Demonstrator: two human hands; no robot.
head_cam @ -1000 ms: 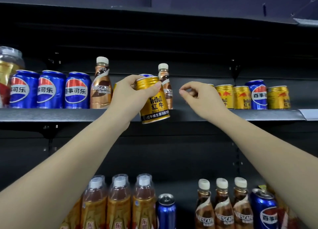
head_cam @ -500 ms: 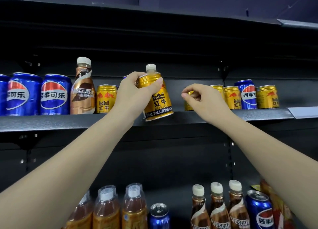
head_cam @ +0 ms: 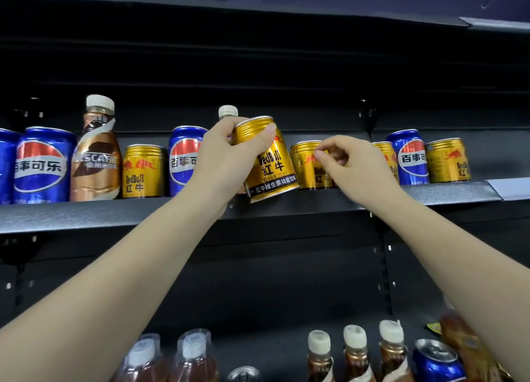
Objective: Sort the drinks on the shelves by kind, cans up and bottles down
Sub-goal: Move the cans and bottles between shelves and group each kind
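My left hand [head_cam: 226, 157] grips a gold Red Bull can [head_cam: 268, 163] by its top, tilted, its base over the front lip of the upper shelf [head_cam: 86, 213]. Behind that hand only the white cap of a bottle [head_cam: 228, 112] shows. My right hand [head_cam: 352, 166] hovers with loosely curled fingers and holds nothing, in front of another gold can [head_cam: 305, 166]. On the upper shelf stand blue Pepsi cans [head_cam: 43, 165], a Nescafe bottle [head_cam: 96, 155] and more gold cans [head_cam: 143, 172]. The lower shelf carries tea bottles [head_cam: 192, 358], Nescafe bottles [head_cam: 355, 353] and a Pepsi can [head_cam: 437, 361].
On the right of the upper shelf stand a Pepsi can [head_cam: 411, 157] and a gold can [head_cam: 447, 162]. A silver can top [head_cam: 243, 374] shows at the bottom edge. A dark shelf board [head_cam: 258, 11] hangs overhead.
The view has shifted right and closer. My left hand has carried the gold can up and right, from below the shelf edge to its front lip. My right hand stays curled beside it.
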